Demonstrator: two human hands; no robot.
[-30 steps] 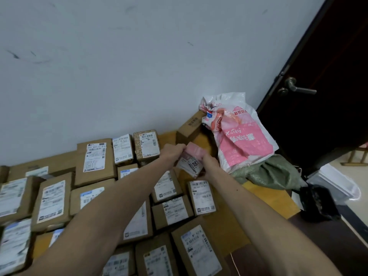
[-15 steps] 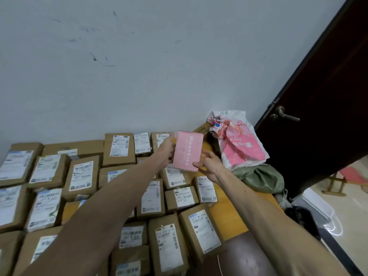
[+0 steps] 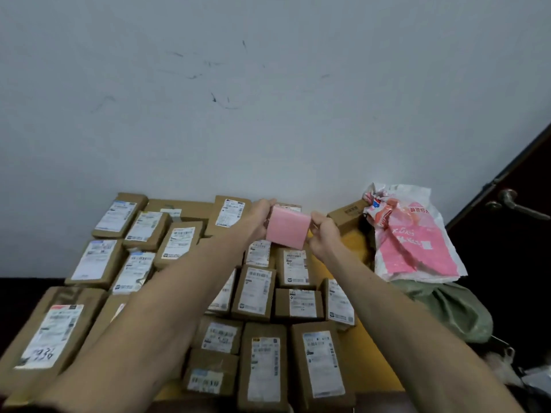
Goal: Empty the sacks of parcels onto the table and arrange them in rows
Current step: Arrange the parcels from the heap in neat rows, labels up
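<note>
A small pink box [image 3: 286,232] is held up over the far middle of the table, between both hands. My left hand [image 3: 258,217] grips its left edge and my right hand [image 3: 323,234] pinches its right edge. Below lie several brown cardboard parcels [image 3: 256,293] with white labels, set in rough rows across the yellow table [image 3: 374,350]. A pink and white plastic sack [image 3: 414,242] lies at the table's far right, on top of a green sack [image 3: 447,311].
A brown box [image 3: 347,216] stands against the wall just right of my hands. The white wall [image 3: 268,99] runs behind the table. A dark door with a lever handle [image 3: 518,204] is at the right. Dark floor shows at the left.
The pink box has turned in my hands from showing its label to its plain pink face. The view has tilted up and shifted left.
</note>
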